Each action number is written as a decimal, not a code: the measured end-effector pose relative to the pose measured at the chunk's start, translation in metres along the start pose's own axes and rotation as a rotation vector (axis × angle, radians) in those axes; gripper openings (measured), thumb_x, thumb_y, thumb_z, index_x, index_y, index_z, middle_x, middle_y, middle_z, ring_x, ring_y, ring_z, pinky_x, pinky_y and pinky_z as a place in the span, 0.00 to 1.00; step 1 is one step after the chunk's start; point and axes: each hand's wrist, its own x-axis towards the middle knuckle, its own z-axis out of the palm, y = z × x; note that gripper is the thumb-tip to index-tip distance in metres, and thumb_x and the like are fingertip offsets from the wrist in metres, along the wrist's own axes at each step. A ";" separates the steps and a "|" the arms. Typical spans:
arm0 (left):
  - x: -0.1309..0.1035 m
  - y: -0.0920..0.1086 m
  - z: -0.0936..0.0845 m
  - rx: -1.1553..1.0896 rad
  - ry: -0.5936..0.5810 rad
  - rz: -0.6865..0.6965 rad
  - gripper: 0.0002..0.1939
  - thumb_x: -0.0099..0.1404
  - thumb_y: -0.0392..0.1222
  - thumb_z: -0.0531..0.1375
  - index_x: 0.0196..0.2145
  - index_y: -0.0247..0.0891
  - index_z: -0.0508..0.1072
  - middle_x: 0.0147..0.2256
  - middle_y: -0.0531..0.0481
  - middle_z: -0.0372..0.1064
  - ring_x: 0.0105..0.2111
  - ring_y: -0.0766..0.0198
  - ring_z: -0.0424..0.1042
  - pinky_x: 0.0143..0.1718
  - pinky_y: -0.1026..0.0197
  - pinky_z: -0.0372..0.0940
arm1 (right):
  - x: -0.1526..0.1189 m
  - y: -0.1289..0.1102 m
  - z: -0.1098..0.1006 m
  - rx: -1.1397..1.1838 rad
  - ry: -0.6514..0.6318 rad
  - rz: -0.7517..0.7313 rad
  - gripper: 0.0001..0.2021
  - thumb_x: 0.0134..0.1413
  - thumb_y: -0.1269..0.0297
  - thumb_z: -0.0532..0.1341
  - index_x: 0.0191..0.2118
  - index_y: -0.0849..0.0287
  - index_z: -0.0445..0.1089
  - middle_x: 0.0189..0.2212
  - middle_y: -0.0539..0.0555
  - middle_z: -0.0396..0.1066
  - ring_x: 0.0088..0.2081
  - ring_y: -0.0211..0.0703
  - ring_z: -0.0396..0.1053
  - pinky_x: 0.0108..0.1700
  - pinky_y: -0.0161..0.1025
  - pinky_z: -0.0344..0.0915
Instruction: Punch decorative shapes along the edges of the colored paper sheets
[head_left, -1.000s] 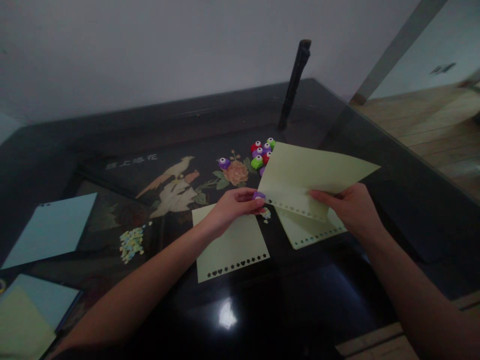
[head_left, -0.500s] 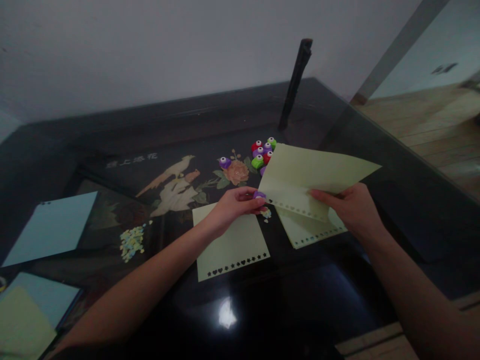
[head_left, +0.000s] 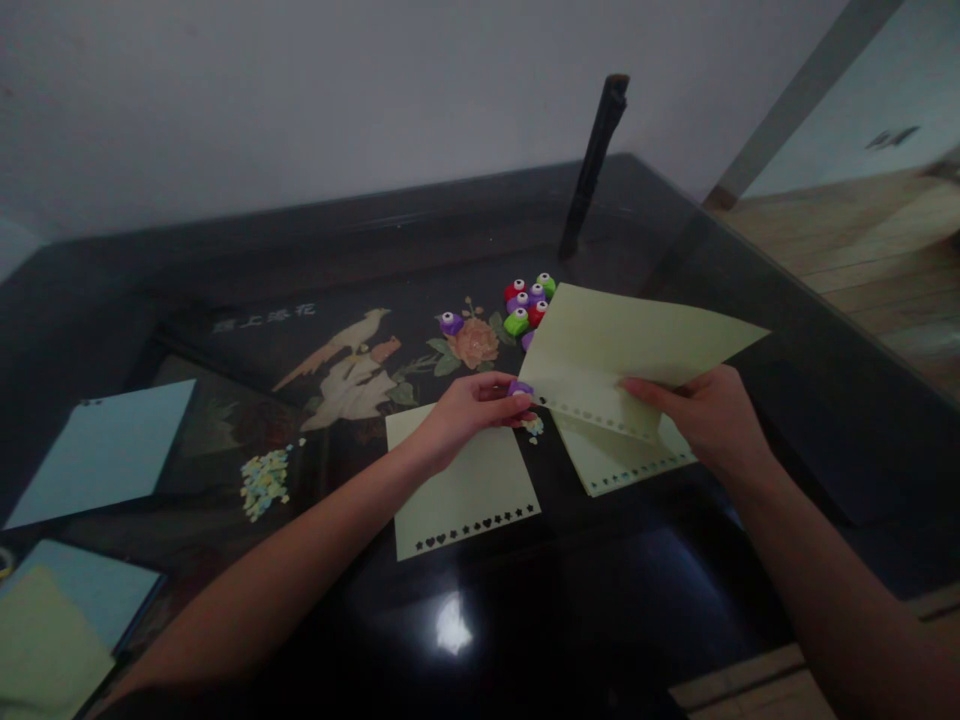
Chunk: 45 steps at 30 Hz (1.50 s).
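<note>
My left hand (head_left: 480, 408) is closed on a small purple punch (head_left: 520, 389), which sits at the left corner of a raised pale green sheet (head_left: 600, 335). My right hand (head_left: 694, 400) pinches that sheet near its right side, thumb on top. Several punched shapes run along the sheet's lower edge. Under it lie more green sheets (head_left: 600, 460) with a row of holes. Another green sheet (head_left: 472, 490), punched with stars and hearts, lies beneath my left forearm and hand. Small paper cutouts (head_left: 534, 430) lie just below the purple punch.
Several coloured punches (head_left: 516, 322) cluster behind the raised sheet, and one purple punch (head_left: 450, 323) stands apart. A pile of cutouts (head_left: 264, 483) and blue sheets (head_left: 112, 445) are at the left of the black table (head_left: 360, 640). A dark upright bar (head_left: 592, 165) rises at the back.
</note>
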 end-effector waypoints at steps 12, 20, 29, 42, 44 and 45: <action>-0.002 0.001 0.001 0.004 0.017 0.007 0.10 0.53 0.40 0.67 0.33 0.36 0.73 0.30 0.50 0.74 0.32 0.65 0.75 0.39 0.61 0.66 | -0.001 -0.005 0.000 -0.018 0.001 0.009 0.10 0.39 0.60 0.69 0.32 0.54 0.76 0.34 0.54 0.78 0.37 0.55 0.75 0.43 0.53 0.72; -0.001 -0.001 0.000 0.001 -0.001 0.020 0.11 0.53 0.41 0.67 0.34 0.36 0.74 0.31 0.50 0.74 0.33 0.64 0.75 0.38 0.61 0.66 | -0.001 -0.008 0.000 -0.027 0.004 0.025 0.08 0.39 0.61 0.69 0.30 0.53 0.76 0.34 0.53 0.78 0.37 0.56 0.75 0.42 0.54 0.72; -0.002 0.001 0.002 0.011 0.012 0.021 0.09 0.55 0.39 0.66 0.34 0.36 0.74 0.31 0.51 0.74 0.32 0.66 0.75 0.37 0.62 0.65 | -0.001 -0.011 0.001 -0.007 0.001 0.021 0.07 0.39 0.62 0.69 0.30 0.52 0.76 0.34 0.54 0.78 0.37 0.56 0.75 0.42 0.54 0.72; -0.001 -0.001 0.000 0.047 0.008 0.034 0.11 0.54 0.42 0.66 0.35 0.36 0.74 0.32 0.50 0.74 0.33 0.65 0.74 0.36 0.62 0.65 | -0.001 -0.006 0.000 -0.016 0.016 0.012 0.09 0.39 0.61 0.69 0.31 0.54 0.77 0.34 0.54 0.78 0.37 0.55 0.75 0.42 0.53 0.72; -0.001 -0.001 0.000 0.047 0.009 0.034 0.11 0.54 0.42 0.66 0.35 0.36 0.74 0.31 0.50 0.74 0.33 0.65 0.74 0.36 0.62 0.65 | -0.001 -0.006 0.000 -0.016 0.009 0.013 0.10 0.39 0.61 0.69 0.32 0.54 0.77 0.34 0.53 0.78 0.37 0.55 0.75 0.42 0.53 0.72; -0.001 -0.001 0.000 0.047 0.007 0.037 0.10 0.54 0.42 0.66 0.35 0.37 0.74 0.31 0.50 0.74 0.33 0.66 0.74 0.36 0.63 0.65 | -0.001 -0.006 0.000 -0.016 0.006 0.012 0.10 0.39 0.60 0.69 0.32 0.54 0.77 0.35 0.53 0.78 0.37 0.55 0.75 0.43 0.53 0.72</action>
